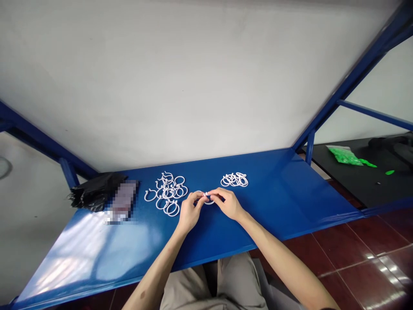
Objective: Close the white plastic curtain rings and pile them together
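White plastic rings (pixel 167 193) loose toward desk (pixel 284 202) back edge, left of your hands. Your left hand (pixel 190 213) and right hand (pixel 229 204) both pinch one ring (pixel 208 199). Risk: springy ring could pop from your pinch and skid off front edge. Ring sits between your fingertips, mid-desk. Tidy cluster (pixel 235 180) lies beyond right hand.

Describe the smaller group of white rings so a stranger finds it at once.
On the blue table, look just beyond the right hand. The smaller group of white rings lies there in a tight overlapping row; the larger pile to its left is loosely scattered.
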`<state>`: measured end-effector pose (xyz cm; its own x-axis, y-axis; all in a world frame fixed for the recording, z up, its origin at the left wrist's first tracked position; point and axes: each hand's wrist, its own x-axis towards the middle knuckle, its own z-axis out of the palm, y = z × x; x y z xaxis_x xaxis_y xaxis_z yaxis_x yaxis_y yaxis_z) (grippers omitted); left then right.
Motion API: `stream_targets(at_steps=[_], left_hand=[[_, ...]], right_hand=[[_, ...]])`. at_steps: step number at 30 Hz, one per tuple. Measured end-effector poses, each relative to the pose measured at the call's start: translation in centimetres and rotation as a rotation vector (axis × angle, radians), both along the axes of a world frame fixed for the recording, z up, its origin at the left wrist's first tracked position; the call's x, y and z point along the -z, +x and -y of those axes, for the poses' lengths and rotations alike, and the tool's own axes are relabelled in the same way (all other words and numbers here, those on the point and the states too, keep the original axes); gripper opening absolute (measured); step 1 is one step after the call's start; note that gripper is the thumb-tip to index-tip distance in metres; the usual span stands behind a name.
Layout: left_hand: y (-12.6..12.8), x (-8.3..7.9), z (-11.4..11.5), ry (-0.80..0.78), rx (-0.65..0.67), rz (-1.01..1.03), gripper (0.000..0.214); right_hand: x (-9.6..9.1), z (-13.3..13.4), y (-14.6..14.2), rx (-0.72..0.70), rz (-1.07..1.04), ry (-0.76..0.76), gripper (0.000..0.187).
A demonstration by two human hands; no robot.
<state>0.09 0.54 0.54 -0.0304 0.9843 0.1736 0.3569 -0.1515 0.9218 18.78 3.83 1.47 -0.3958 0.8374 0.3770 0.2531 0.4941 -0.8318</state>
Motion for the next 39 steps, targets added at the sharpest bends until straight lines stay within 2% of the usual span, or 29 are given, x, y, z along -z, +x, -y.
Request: stream_targets(at_steps=[2, 5, 8, 13, 15, 17, 20, 23, 26, 30, 33, 39], left_hand=[[-0.1, -0.2, 0.0, -0.019, 0.020, 0.043, 0.024], [-0.1, -0.4, 0.1, 0.007, 0.021, -0.001, 0.022], [-0.2, -0.3, 0.4, 0.077, 0.004, -0.096, 0.019], [-0.1, 0.4, 0.7, 0.193, 0.031, -0.195, 0.016], [0.0, 0.5, 0.5, 0.225, 0.028, -0.259, 0.016], [0.1, 0.5, 0.3, 0.274, 0.016, -0.370, 0.018], [-0.2, 0.2, 0.2, 0.337, -0.054, -0.608, 0.029], [-0.8, 0.2, 0.5, 0.303, -0.141, -0.821, 0.038], [-1.2, 0.4, 0.7, 0.249, -0.135, -0.950, 0.041], [-1.1, 0.8, 0.5, 0.242, -0.097, -0.969, 0.028], [-1.1, 0.9, 0.4, 0.253, -0.081, -0.915, 0.019], [-1.0, 0.6, 0.2, 0.242, -0.105, -0.763, 0.014]], right_hand=[[0.2, 0.0, 0.0, -0.004, -0.019, -0.048, 0.017], [0.7, -0.1, 0.1, 0.007, -0.004, -0.072, 0.012], [1.0, 0.0, 0.3, 0.011, 0.053, 0.046, 0.014], [1.1, 0.3, 0.1, -0.063, 0.087, 0.256, 0.018], [1.0, 0.2, -0.2, -0.040, 0.114, 0.322, 0.018], [0.9, -0.2, -0.2, 0.037, 0.156, 0.376, 0.018], [0.5, -1.4, 1.0, 0.283, 0.244, 0.425, 0.019], [0.2, -2.7, 3.4, 0.572, 0.339, 0.429, 0.022], [0.5, -3.6, 5.4, 0.707, 0.420, 0.407, 0.024], [1.3, -4.0, 6.0, 0.711, 0.520, 0.366, 0.025], [1.6, -4.0, 5.7, 0.695, 0.512, 0.350, 0.023], [1.3, -3.7, 5.2, 0.671, 0.482, 0.368, 0.021]])
